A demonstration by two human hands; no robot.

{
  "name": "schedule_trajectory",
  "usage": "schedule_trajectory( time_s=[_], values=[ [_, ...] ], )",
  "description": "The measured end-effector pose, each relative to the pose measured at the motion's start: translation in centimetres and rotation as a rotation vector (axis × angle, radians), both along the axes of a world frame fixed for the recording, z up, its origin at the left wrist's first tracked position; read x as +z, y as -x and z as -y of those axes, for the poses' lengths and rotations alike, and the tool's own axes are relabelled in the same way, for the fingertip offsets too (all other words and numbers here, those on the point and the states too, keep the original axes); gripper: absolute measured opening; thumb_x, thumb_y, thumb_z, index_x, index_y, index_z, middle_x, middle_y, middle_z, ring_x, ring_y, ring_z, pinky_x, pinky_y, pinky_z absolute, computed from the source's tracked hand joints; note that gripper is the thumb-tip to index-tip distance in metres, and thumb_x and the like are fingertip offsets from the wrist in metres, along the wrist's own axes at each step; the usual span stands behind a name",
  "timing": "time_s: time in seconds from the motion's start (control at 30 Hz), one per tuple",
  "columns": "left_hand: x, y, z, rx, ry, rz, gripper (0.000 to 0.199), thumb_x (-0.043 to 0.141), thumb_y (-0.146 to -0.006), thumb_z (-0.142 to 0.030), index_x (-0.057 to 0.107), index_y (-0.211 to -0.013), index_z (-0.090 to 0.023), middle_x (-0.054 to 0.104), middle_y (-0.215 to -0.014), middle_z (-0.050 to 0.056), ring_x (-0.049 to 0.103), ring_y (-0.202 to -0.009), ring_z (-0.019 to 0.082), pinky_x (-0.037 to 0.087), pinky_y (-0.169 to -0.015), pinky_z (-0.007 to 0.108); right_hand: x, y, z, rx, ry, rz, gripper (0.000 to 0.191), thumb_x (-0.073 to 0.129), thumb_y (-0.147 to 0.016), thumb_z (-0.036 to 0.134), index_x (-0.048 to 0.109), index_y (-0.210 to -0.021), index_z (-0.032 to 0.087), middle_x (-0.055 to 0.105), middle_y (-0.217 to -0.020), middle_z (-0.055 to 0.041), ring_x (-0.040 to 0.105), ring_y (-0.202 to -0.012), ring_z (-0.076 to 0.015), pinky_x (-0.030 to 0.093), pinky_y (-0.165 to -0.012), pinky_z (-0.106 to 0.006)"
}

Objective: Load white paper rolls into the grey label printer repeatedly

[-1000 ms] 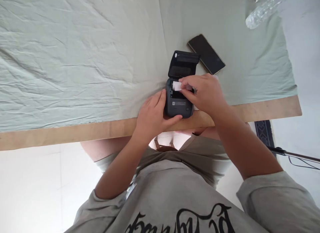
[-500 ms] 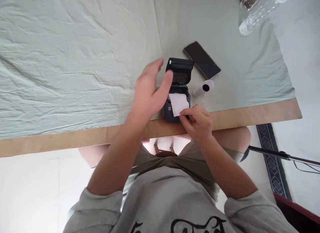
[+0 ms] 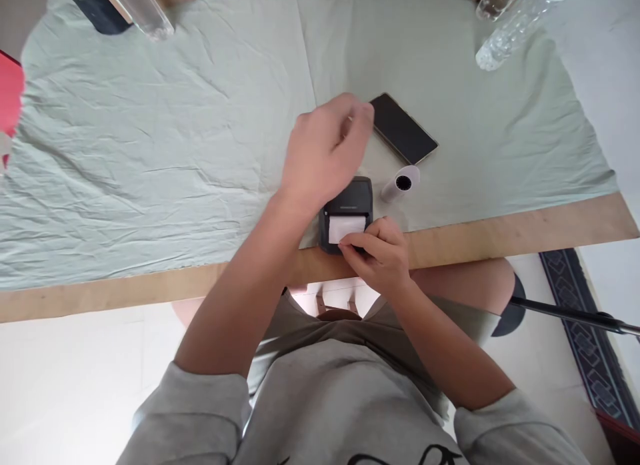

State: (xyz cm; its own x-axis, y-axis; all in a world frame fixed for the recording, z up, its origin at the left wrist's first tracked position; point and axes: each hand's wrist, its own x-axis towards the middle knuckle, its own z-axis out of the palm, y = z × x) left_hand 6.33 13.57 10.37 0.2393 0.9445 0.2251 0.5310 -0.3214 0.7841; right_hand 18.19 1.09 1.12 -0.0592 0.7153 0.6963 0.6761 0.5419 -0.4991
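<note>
A small black printer (image 3: 356, 197) lies at the table's front edge with its lid down. White paper (image 3: 347, 229) comes out of its slot, and my right hand (image 3: 380, 255) pinches the paper's front edge between thumb and fingertips. Above the printer's back left side is my left hand (image 3: 325, 142), its fingers curled and slightly blurred; whether anything is between thumb and fingers cannot be made out. A white paper roll (image 3: 395, 186) with a dark core is right of the printer. Behind the roll lies a black phone (image 3: 404, 128).
Wrinkled pale green cloth (image 3: 175, 152) covers the table, with a bare wooden front edge (image 3: 500, 228). Clear plastic bottles (image 3: 510, 35) lie at the back right. A clear container (image 3: 145, 12) and a dark object (image 3: 104, 13) are at the back left.
The printer's lid, raised before, is now down over the roll bay. My left hand has moved back and right, its fingers drawing together. My right hand still pinches the paper.
</note>
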Motion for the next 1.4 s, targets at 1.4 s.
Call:
schedule_trajectory(
  time_s=[1.4],
  values=[
    [-4.7,2.3,2.1,-0.034,-0.164,0.002,0.017,0.051,-0.099,-0.018,0.063,-0.109,-0.027,0.074,-0.110,0.001,0.071,-0.109,0.019,0.059,-0.098,0.042,0.0,-1.4,-0.2,0.038,0.600,-1.002,0.016,0.074,-0.087,0.032,0.062,-0.084,0.023,0.082,-0.082,0.0022,0.061,-0.050,-0.0059,0.056,-0.049,-0.020]
  ],
)
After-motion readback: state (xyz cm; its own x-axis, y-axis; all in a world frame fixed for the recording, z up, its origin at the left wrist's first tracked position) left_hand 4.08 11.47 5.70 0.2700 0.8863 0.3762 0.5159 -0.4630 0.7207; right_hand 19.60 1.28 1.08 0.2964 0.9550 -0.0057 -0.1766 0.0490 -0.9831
